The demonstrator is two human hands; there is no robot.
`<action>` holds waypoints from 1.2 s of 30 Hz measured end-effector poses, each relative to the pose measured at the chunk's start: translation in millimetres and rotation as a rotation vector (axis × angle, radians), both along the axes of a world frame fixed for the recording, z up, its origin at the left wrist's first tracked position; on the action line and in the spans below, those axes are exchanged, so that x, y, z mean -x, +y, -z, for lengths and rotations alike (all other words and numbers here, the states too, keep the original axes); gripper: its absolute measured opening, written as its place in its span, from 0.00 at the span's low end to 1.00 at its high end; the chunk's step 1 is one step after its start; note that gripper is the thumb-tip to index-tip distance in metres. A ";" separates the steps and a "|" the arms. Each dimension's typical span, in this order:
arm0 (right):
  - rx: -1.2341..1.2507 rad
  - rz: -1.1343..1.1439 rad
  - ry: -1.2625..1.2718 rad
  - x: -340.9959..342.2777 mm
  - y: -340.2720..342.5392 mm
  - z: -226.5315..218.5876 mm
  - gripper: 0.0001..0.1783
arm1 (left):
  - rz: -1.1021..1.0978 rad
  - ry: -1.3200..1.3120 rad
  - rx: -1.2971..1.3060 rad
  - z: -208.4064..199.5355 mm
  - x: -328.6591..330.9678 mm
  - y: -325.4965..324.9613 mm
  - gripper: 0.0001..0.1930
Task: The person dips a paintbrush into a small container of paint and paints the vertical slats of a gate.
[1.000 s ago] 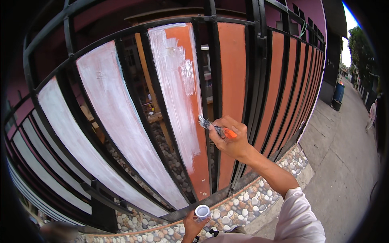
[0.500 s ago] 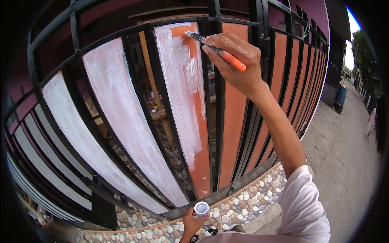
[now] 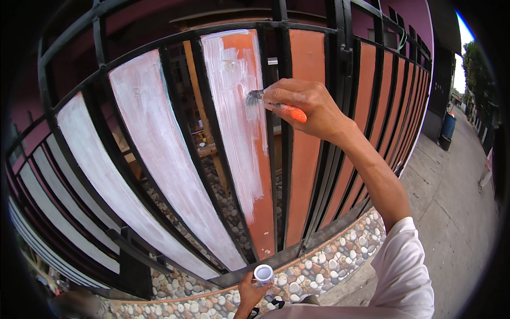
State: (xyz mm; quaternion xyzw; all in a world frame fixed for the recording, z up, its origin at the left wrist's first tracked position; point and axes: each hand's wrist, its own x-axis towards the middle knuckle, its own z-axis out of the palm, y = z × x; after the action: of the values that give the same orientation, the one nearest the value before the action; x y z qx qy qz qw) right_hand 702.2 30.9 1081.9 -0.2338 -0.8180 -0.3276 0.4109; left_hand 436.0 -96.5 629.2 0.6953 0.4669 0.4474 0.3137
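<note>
My right hand point(image 3: 305, 108) is closed around an orange-handled paintbrush point(image 3: 292, 112). Its dark, paint-coated bristles press against a fence panel point(image 3: 234, 133) in front of me. White paint covers most of that panel in streaks, while bare orange shows along its upper right edge and at the bottom point(image 3: 262, 228). Low down near my body, my left hand point(image 3: 249, 291) grips a small round paint can point(image 3: 263, 273), open at the top, with pale paint at its rim. The fingers on the far side of the can are partly hidden.
Black metal bars point(image 3: 186, 101) separate the panels. To the left, panels point(image 3: 149, 117) are white; to the right, panels point(image 3: 306, 133) are orange. A pebble-covered base point(image 3: 329, 266) runs below. A blue bin point(image 3: 447, 127) stands beside the concrete path point(image 3: 446, 223) at right.
My right hand has brought the brush down from the panel's top to its upper middle, leaving more white along the right side. My left hand and the can have stayed nearly still.
</note>
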 end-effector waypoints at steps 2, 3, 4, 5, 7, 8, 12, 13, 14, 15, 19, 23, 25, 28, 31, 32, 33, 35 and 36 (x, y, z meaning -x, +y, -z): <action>-0.114 -0.004 0.029 -0.9 6.4 -28.4 0.12 | -0.012 0.029 0.039 0.0 -2.7 -0.9 0.28; -0.192 -0.012 0.031 -1.7 9.0 -38.2 0.12 | -0.013 0.013 0.056 -0.1 -4.1 -1.3 0.28; -0.197 -0.014 0.064 -4.0 9.8 -43.5 0.14 | -0.021 0.024 0.054 -0.2 -5.7 -2.2 0.28; -0.201 -0.013 0.058 -5.2 11.2 -44.7 0.14 | -0.025 0.004 0.066 -0.2 -7.2 -3.3 0.29; -0.319 0.039 0.070 -7.7 11.7 -37.4 0.15 | -0.037 -0.020 0.083 0.1 -9.5 -4.6 0.29; -0.261 0.008 0.055 -8.1 12.2 -28.8 0.15 | -0.039 0.000 0.077 0.1 -9.8 -4.6 0.29; -0.003 0.017 0.019 -7.6 4.5 28.7 0.14 | -0.042 0.011 0.044 -3.4 -10.9 -7.6 0.29; 0.054 0.019 -0.016 -7.0 -0.8 44.6 0.13 | -0.041 0.023 0.061 -5.8 -11.6 -8.0 0.29; 0.151 0.024 -0.053 -6.2 -5.8 59.4 0.13 | -0.047 0.051 0.049 -9.2 -12.1 -8.7 0.29; 0.255 0.027 -0.090 -5.5 -10.9 72.9 0.14 | -0.053 0.079 0.041 -13.3 -12.5 -9.9 0.29; 0.654 -0.067 0.048 -1.7 -27.6 116.6 0.10 | -0.058 0.028 0.063 -32.2 -14.6 -6.9 0.28; 1.028 -0.165 0.509 9.2 -58.3 169.4 0.07 | -0.117 0.004 -0.030 -46.8 -12.5 -0.6 0.32; 0.996 -0.265 0.582 23.5 -69.7 197.4 0.10 | -0.146 -0.003 -0.068 -54.2 -10.7 3.0 0.33; 1.212 -0.252 0.542 29.9 -91.2 220.2 0.08 | -0.183 0.030 -0.121 -66.1 -9.5 7.6 0.33; 1.176 -0.198 0.435 41.4 -95.5 239.1 0.10 | -0.196 0.041 -0.137 -74.5 -10.1 10.6 0.33; 1.188 -0.200 0.418 44.3 -96.1 244.6 0.11 | -0.196 0.039 -0.145 -75.7 -10.0 10.6 0.33; 1.183 -0.201 0.415 46.5 -95.4 249.7 0.11 | -0.197 0.042 -0.141 -76.3 -9.9 10.5 0.33; 1.134 -0.233 0.332 50.5 -93.7 259.8 0.11 | -0.186 0.055 -0.144 -75.2 -9.7 9.8 0.33; 1.116 -0.255 0.328 52.4 -93.0 264.8 0.12 | -0.187 0.057 -0.143 -73.7 -10.0 9.1 0.33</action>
State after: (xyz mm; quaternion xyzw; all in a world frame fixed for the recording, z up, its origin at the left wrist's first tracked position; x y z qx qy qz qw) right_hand 649.8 -62.1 817.1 -0.3621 -0.8140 0.2441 0.3830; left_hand 446.0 -87.4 702.9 0.6817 0.5054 0.4869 0.2070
